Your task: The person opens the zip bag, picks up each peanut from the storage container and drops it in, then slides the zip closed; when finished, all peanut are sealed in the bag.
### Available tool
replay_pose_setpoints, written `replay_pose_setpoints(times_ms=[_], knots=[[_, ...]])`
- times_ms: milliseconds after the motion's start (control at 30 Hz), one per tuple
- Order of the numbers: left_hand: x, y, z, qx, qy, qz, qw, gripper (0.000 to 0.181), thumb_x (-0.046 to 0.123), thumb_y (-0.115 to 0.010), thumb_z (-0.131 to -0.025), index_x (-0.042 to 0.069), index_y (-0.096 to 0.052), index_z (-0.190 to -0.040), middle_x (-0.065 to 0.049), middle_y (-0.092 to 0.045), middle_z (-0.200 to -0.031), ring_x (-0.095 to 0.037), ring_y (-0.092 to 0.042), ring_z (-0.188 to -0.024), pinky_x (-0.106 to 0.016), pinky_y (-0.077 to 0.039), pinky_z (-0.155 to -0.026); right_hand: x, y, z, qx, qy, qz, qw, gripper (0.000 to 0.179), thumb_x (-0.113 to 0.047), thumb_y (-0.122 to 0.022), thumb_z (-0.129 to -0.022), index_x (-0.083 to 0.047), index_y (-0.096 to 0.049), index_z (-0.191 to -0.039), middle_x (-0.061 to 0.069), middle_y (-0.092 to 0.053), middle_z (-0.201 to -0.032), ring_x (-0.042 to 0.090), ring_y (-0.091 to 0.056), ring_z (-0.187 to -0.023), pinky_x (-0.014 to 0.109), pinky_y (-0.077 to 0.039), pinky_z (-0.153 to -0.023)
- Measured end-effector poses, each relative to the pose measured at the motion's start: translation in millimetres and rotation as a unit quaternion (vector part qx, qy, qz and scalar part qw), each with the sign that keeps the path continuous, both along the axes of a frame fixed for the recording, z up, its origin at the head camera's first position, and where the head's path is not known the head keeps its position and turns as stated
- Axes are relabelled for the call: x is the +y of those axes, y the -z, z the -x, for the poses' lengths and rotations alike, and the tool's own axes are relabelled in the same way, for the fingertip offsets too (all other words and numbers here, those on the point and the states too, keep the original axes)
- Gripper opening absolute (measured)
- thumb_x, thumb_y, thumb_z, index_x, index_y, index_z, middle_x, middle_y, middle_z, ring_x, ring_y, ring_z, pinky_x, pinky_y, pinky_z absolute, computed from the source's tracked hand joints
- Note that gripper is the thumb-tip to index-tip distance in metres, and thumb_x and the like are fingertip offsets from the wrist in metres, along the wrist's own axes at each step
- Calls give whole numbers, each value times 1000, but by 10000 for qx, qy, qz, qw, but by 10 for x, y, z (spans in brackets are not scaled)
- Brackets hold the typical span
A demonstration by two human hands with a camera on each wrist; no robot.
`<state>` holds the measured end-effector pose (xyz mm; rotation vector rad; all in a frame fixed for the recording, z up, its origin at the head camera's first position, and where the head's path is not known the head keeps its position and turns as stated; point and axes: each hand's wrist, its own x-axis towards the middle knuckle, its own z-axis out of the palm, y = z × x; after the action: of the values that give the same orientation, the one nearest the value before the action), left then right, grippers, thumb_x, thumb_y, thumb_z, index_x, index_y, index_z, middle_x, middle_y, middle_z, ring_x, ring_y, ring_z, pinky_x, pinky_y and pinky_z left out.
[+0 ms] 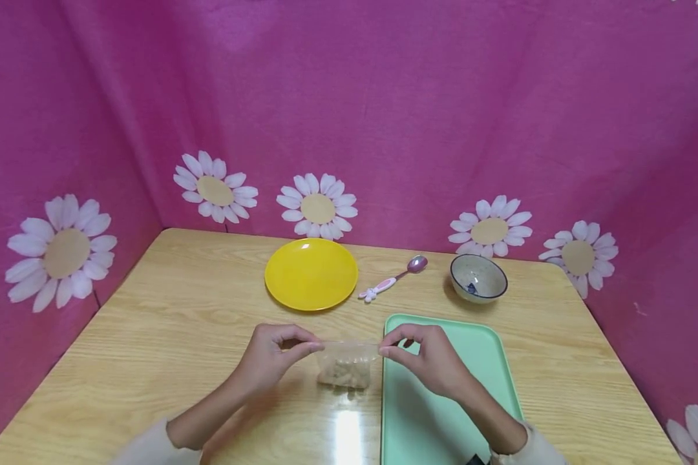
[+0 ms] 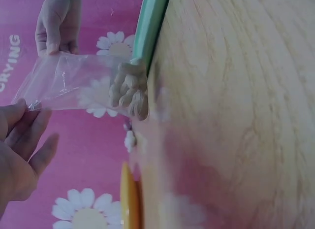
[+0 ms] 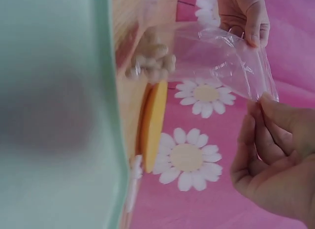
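Between both hands hangs a clear plastic zip bag (image 1: pixel 349 365), with several pale tan, nut-like pieces (image 2: pixel 129 89) gathered at its bottom. My left hand (image 1: pixel 273 355) pinches one top corner between thumb and fingers. At the opposite top corner, my right hand (image 1: pixel 427 355) pinches the bag the same way. The top edge is stretched straight between them, and in the right wrist view a seal strip runs along it. The bag's lower end is close over the wooden table (image 1: pixel 221 323), beside the left edge of a mint green tray (image 1: pixel 442 413).
Behind the bag sits a yellow plate (image 1: pixel 311 274). To its right lies a spoon (image 1: pixel 395 279) with a pink and white rabbit handle, then a dark-rimmed bowl (image 1: pixel 478 279) with a blue mark inside. A pink flowered curtain (image 1: pixel 349 116) surrounds the table's back and sides.
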<state>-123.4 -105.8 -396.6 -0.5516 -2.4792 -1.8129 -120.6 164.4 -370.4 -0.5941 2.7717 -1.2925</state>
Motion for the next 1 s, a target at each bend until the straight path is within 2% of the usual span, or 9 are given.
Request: replay_pose_setpoints(times_ms=[133,233,333,400,467,633,800,1000], knots=[[-85,-75,-103,-96,493,-61,9987,16,25,-73,-82,9,-74,-84,-4,-73,-81,-15,-68,-73,-25,-56,-68,14,-102,-119,-332,-303,-43,9990,5,-24,-72,-83,-20,-72,-81,-10,-68,-74,3,-57,-72,22,-48,-68],[-156,-109,-184,-337,1051,-213,9937,18,23,-73,-82,6,-73,-84,-9,-73,-80,-13,-68,-72,-26,-56,-68,31,-115,-213,-579,-697,33,9959,6,-26,-71,-84,-21,-71,-80,-10,-68,-76,2,-57,-73,21,-48,-68],[-205,-89,-229,-425,1582,-400,9857,17,18,-71,-84,1,-70,-85,-15,-72,-78,-12,-69,-68,-29,-57,-67,37,-73,-286,-690,-1131,164,9911,10,-28,-68,-87,-20,-70,-81,-5,-69,-78,0,-56,-74,21,-47,-66],[-207,-41,-231,-510,1728,-467,9825,16,15,-70,-84,-1,-69,-85,-18,-71,-77,-12,-70,-66,-31,-57,-66,32,-29,-301,-754,-1272,197,9888,12,-28,-66,-88,-18,-69,-81,0,-69,-78,-2,-55,-74,20,-47,-65],[-196,27,-214,-628,1684,-425,9828,16,15,-69,-85,-1,-69,-86,-19,-71,-77,-15,-71,-66,-32,-57,-65,18,24,-284,-764,-1268,127,9889,12,-25,-66,-88,-17,-69,-81,2,-69,-77,-3,-54,-72,19,-46,-64],[-165,183,-102,-878,1260,-76,9881,16,17,-68,-86,0,-70,-87,-16,-72,-79,-22,-70,-70,-33,-57,-66,-20,171,-119,-745,-1086,-195,9911,9,-17,-66,-88,-14,-68,-80,0,-67,-73,-4,-50,-69,18,-43,-60],[-124,267,104,-1031,852,306,9905,14,14,-65,-88,1,-70,-89,-13,-71,-81,-20,-68,-72,-32,-57,-65,-69,275,152,-657,-816,-618,9926,8,-12,-64,-89,-12,-69,-82,-4,-63,-75,1,-50,-70,18,-44,-62],[-33,362,363,-1234,321,502,9906,12,5,-62,-89,-5,-68,-88,-15,-68,-72,-16,-63,-60,-32,-55,-55,-175,355,451,-799,-284,-1106,9902,10,-9,-63,-89,-9,-70,-82,-2,-63,-73,9,-49,-68,20,-41,-58]])
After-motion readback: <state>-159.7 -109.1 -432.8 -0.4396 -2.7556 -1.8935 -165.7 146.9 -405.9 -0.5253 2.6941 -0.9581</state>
